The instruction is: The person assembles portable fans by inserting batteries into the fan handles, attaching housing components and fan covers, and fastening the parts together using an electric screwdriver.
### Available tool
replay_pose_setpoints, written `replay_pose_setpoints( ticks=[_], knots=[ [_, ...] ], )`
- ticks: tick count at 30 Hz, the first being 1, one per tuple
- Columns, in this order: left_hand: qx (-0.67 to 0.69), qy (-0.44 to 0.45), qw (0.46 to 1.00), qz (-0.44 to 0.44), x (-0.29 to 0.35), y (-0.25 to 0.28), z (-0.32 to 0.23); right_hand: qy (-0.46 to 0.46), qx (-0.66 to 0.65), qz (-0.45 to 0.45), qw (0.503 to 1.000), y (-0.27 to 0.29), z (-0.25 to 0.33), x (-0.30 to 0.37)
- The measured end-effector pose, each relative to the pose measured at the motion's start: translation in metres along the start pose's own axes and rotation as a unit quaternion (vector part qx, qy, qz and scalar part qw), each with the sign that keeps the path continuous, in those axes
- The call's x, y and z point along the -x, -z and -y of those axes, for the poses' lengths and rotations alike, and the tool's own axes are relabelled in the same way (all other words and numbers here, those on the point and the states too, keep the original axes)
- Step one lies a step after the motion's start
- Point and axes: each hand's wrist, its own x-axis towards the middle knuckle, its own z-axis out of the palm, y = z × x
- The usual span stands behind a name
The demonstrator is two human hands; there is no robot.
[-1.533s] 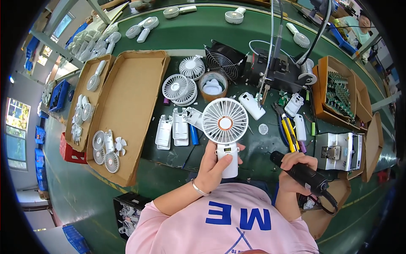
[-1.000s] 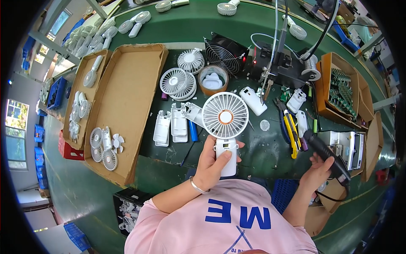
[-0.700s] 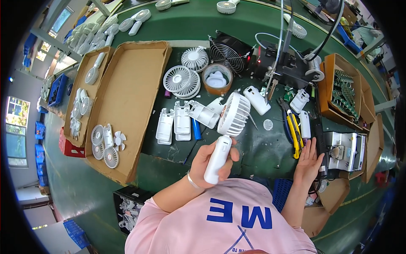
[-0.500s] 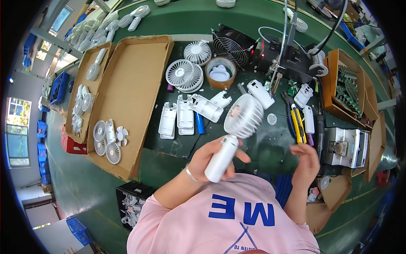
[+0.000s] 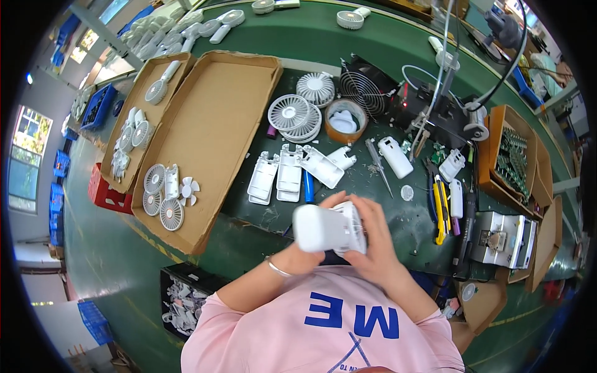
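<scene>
Close to my chest I hold a white handheld fan (image 5: 320,229), its handle end tipped up toward the view. My left hand (image 5: 302,256) is closed round the handle side, mostly hidden behind it. Wrapped about the caged head is my right hand (image 5: 378,247), fingers on the far side and thumb on the near side. Beyond the hands lie white handle shells (image 5: 289,174) and a blue cylinder (image 5: 309,186). A screwdriver (image 5: 380,166) rests beside a white handle casing (image 5: 395,158).
An open cardboard tray (image 5: 211,118) with fan parts stands left. Round grilles (image 5: 290,112), a tape roll (image 5: 344,132) and a black fan (image 5: 367,87) sit at the back. Yellow-handled cutters (image 5: 441,214), a metal fixture (image 5: 502,239) and a circuit-board box (image 5: 491,158) are on the right.
The fan has come down toward my chest and turned, its handle end now facing up. My right hand has moved in from the right and closed on the fan's head. The view has shifted slightly.
</scene>
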Motion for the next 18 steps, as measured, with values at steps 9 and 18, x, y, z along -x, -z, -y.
replay_pose_setpoints(
  ticks=[9,18],
  knots=[
    [0.101,0.042,0.983,-0.147,0.026,-0.003,0.025,0.091,0.129,-0.037,0.987,-0.046,0.018,-0.010],
    [-0.259,-0.138,0.920,-0.259,0.012,0.009,0.024,-0.022,0.268,-0.145,0.952,-0.019,0.008,-0.011]
  ],
)
